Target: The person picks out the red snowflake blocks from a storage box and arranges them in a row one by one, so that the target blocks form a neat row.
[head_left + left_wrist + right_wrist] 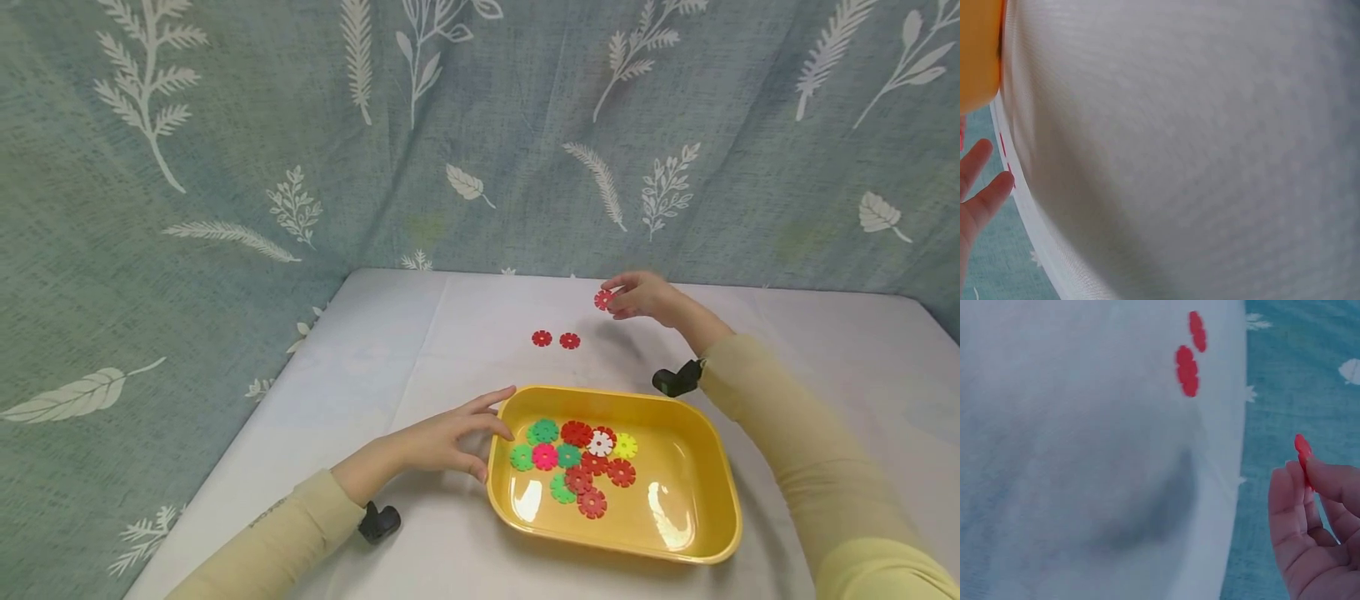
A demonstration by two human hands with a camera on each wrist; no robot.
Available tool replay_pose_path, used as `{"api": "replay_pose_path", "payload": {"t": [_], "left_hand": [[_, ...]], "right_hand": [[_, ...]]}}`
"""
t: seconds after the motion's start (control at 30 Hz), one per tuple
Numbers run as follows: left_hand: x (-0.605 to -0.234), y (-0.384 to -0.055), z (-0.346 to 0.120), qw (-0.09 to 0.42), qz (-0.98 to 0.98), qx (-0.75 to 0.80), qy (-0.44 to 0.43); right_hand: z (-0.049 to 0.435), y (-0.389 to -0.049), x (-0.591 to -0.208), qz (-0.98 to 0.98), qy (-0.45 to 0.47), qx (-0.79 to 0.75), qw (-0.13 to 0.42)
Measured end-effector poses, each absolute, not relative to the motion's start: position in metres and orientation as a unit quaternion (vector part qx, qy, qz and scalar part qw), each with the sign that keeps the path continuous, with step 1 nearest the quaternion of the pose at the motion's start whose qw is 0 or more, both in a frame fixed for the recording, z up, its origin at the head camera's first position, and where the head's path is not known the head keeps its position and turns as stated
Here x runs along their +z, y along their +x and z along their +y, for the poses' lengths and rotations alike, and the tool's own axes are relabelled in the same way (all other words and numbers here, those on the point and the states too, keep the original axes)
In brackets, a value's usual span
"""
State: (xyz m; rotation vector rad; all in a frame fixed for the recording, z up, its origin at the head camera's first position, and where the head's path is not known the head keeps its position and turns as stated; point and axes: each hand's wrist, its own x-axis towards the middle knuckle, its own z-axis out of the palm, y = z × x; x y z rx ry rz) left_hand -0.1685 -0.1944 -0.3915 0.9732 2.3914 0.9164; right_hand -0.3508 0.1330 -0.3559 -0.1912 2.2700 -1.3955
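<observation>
High over the table's far side, my right hand (637, 297) pinches a red notched disc (602, 300) between thumb and fingertips. The right wrist view shows this red disc (1302, 447) edge-on in the fingers. Two more red discs (556, 340) lie side by side on the table, left of that hand and nearer. At the left rim of a yellow tray (701, 492), my left hand (442, 442) rests with fingers spread, one fingertip reaching over the rim. Inside the tray lie several notched discs (592, 502) in red, green, pink, white and yellow, some overlapping.
A white cloth covers the table (390, 358). Behind it and at the left hangs a grey-green curtain (487, 150) with white leaf prints. Black wrist cameras (378, 522) sit at both cuffs.
</observation>
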Motion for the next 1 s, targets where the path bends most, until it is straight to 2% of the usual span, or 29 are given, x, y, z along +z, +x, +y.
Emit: {"api": "replay_pose_path", "payload": {"t": [0.33, 0.63, 1.0], "left_hand": [[-0.392, -0.170, -0.194, 0.199, 0.856, 0.326, 0.349], [-0.393, -0.171, -0.193, 0.198, 0.854, 0.323, 0.357], [-0.393, -0.171, -0.194, 0.197, 0.854, 0.324, 0.357]], "right_hand": [[0.137, -0.355, -0.389, 0.869, -0.096, -0.415, 0.250], [0.139, -0.352, -0.398, 0.860, -0.116, -0.398, 0.296], [0.136, -0.350, -0.400, 0.873, -0.131, -0.376, 0.283]]}}
